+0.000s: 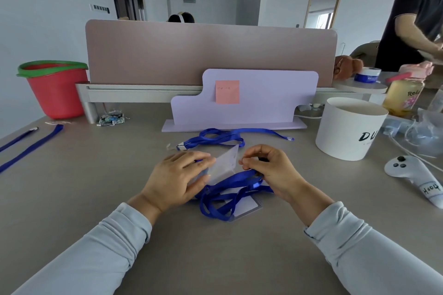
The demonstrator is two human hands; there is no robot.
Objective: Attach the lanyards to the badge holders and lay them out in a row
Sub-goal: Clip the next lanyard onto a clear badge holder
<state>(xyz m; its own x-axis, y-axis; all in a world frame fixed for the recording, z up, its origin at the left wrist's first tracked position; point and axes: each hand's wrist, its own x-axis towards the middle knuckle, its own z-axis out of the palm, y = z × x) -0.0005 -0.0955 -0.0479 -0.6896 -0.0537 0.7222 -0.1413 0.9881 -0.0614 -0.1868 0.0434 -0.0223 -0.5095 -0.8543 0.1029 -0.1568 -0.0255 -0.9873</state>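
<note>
Holding the clear badge holder (224,163) tilted up off the table (119,151), left hand (175,179) pinches it btwn thumb & fingers. Right hand (271,170) pinches the blue lanyard (239,181) end at the holder's other edge; clip itself hidden.

Risk: strap loops under the grip lie over a second badge holder (247,206), so a pull could snag or drag it.

Room: bare table nearer the body & left of grip. Spare lanyard (220,137) sits just beyond, white tub (347,132) well right.
</note>
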